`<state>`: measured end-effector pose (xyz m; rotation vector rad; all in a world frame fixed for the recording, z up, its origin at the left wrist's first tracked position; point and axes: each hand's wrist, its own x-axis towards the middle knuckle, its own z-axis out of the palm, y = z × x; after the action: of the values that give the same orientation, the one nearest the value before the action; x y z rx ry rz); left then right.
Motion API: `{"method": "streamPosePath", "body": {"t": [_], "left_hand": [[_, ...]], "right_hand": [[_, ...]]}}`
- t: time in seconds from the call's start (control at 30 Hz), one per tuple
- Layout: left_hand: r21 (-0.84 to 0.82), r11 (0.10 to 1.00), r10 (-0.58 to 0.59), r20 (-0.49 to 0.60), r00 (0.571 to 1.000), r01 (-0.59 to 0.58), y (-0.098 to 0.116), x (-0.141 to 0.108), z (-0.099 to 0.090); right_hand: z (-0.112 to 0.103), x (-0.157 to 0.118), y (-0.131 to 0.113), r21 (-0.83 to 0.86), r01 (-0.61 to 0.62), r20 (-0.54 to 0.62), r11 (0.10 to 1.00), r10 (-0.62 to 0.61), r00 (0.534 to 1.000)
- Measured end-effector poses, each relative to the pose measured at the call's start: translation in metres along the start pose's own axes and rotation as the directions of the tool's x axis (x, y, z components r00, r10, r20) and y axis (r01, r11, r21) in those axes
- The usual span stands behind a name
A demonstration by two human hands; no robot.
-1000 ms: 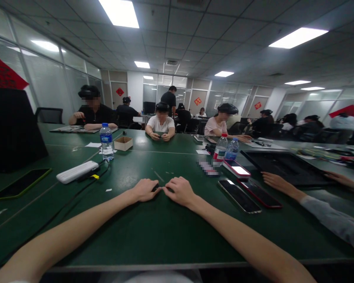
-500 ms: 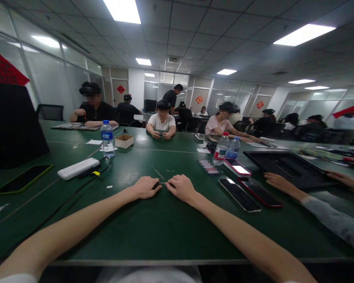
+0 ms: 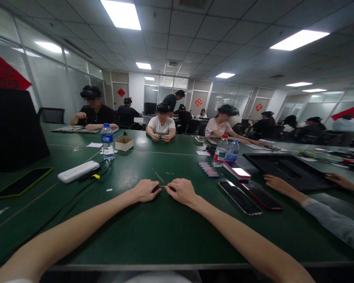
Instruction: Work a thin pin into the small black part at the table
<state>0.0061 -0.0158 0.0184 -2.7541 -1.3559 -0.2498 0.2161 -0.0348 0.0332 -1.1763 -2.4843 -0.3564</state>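
Note:
Both my forearms reach over the green table (image 3: 129, 239), and my hands meet near its middle. My left hand (image 3: 145, 190) is closed round a small black object (image 3: 156, 188), most of it hidden by the fingers. A thin pale piece (image 3: 162, 186) shows in the narrow gap between the hands. Close on the right, my right hand (image 3: 181, 191) has its fingers pinched together at the end of that piece. What lies inside its grip is too small to make out.
On the left are a white power bank (image 3: 78, 171), a black cable, a phone (image 3: 22, 183), a water bottle (image 3: 107, 142) and a small open box (image 3: 124, 144). Phones (image 3: 239, 197) and two bottles stand right. A co-worker's hand (image 3: 278, 184) touches a black frame (image 3: 285, 171). Others sit opposite.
The whole view has shifted slightly downward in the picture. My hands keep the same hold, and the gap between them looks slightly narrower.

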Motion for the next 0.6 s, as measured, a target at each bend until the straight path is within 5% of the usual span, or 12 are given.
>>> {"method": "streamPosePath", "body": {"t": [0.17, 0.4, 0.47, 0.6], "left_hand": [[-0.007, 1.000, -0.017, 0.010, 1.000, 0.017, -0.002, 0.002, 0.002], [0.009, 0.999, -0.053, 0.014, 0.999, 0.053, -0.003, 0.005, 0.005], [0.010, 0.998, -0.061, 0.031, 0.998, 0.061, -0.002, 0.005, 0.004], [0.007, 0.999, -0.052, 0.041, 0.998, 0.052, 0.000, 0.003, 0.002]], "right_hand": [[-0.004, -0.001, -0.004, 0.021, 0.045, -0.040, 0.999, -0.044, 0.998], [-0.004, -0.007, -0.053, 0.080, 0.414, -0.051, 0.907, -0.411, 0.910], [-0.004, -0.006, -0.052, 0.071, 0.386, -0.051, 0.920, -0.383, 0.922], [-0.004, 0.000, -0.022, 0.012, 0.133, -0.053, 0.991, -0.133, 0.990]]}}
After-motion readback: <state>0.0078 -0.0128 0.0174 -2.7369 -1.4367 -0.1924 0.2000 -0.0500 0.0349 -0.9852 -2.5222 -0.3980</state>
